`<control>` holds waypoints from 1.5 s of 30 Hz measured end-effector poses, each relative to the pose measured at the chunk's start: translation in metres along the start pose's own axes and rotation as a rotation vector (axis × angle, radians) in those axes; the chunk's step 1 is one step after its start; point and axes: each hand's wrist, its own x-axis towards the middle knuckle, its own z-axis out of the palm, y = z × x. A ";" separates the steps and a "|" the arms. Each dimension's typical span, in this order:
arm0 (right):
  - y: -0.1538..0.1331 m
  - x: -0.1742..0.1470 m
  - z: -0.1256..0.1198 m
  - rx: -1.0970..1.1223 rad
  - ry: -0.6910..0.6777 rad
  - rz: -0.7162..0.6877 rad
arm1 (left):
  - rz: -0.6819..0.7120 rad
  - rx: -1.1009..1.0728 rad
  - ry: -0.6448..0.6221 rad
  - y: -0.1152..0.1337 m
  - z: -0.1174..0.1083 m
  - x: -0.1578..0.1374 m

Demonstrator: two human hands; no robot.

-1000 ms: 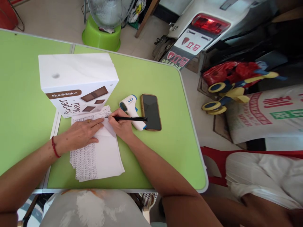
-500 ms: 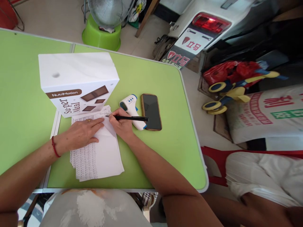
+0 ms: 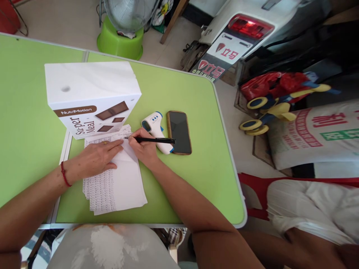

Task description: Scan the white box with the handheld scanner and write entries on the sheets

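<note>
My right hand [image 3: 144,149] grips a black pen [image 3: 154,140], its tip against the upper part of a stack of paper sheets [image 3: 127,183]. Dense handwriting covers the left portion of the sheets, while the right portion is blank. Flat on the paper lies my left hand [image 3: 98,157], fingers stretched toward the pen tip; a ring and a red bracelet are on it. Just beyond the sheets stands a white NutriMotion box [image 3: 92,86]. A white-and-blue infrared thermometer [image 3: 155,129] rests right of my right hand, partly behind the pen. Beside it is a dark phone [image 3: 180,132] in a brown case.
The green table [image 3: 207,179] has a metal edge and a seam at left. Past it are a fan [image 3: 126,13] on a green stool [image 3: 120,43], a white scooter [image 3: 215,46] and a printed sack [image 3: 316,134]. Another person [image 3: 311,213] sits at lower right.
Both hands keep nearly the same place. The pen has shifted very slightly, and a little more writing seems to show near its tip.
</note>
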 end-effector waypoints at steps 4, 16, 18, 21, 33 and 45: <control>0.000 0.000 0.000 -0.021 -0.010 0.008 | 0.002 0.002 -0.001 0.001 0.000 0.000; 0.000 0.002 0.002 0.009 0.029 0.017 | -0.003 -0.003 -0.004 -0.001 0.000 0.001; 0.000 0.002 0.002 0.000 0.029 0.012 | -0.004 -0.006 -0.015 0.000 0.001 0.001; 0.000 0.002 0.001 -0.015 0.032 0.018 | -0.004 -0.005 -0.015 0.000 0.001 0.001; 0.001 0.001 0.001 -0.015 0.016 0.012 | 0.004 -0.009 0.014 -0.001 0.002 0.000; 0.001 0.001 0.001 -0.017 0.000 0.022 | -0.018 -0.018 -0.030 0.000 0.000 0.000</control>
